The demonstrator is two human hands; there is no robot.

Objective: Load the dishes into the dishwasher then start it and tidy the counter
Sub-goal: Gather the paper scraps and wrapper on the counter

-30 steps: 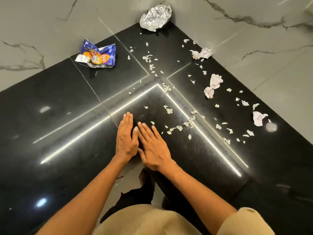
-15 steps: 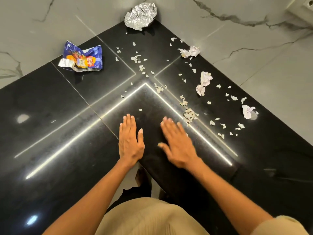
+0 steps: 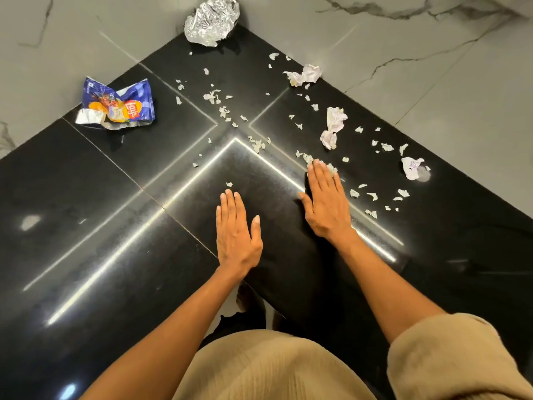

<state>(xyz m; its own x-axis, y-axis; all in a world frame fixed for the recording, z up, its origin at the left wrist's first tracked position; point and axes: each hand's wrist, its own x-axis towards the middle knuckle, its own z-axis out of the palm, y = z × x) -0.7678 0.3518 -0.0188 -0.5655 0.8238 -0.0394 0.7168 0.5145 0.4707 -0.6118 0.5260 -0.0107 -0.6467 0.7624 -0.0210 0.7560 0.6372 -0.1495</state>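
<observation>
We see both hands palm-down on the black corner counter point(image 3: 86, 226), fingers straight and together. The left hand point(image 3: 236, 235) lies flat on bare stone, its grip fully open and holding nothing; one small paper scrap point(image 3: 229, 184) lies just beyond its fingertips, not touching. The right hand point(image 3: 326, 203) lies flat as well, grip open, nothing held; its fingertips point(image 3: 317, 164) touch a small heap of torn paper bits point(image 3: 305, 157) at the bright reflected line.

More paper bits lie scattered across the inner corner and to the right of the right hand. Crumpled paper wads: one point(image 3: 305, 75) against the right wall, a pair point(image 3: 333, 127) nearer the middle, one point(image 3: 412, 167) farther right. A crushed blue chip bag point(image 3: 118, 106) lies at the left wall, well apart from both hands. A crumpled foil ball point(image 3: 212, 20) sits in the far corner where the marble walls point(image 3: 432, 82) meet.

No dishes or dishwasher in view. Beige sleeve point(image 3: 450, 359) pushed up on the right arm.
</observation>
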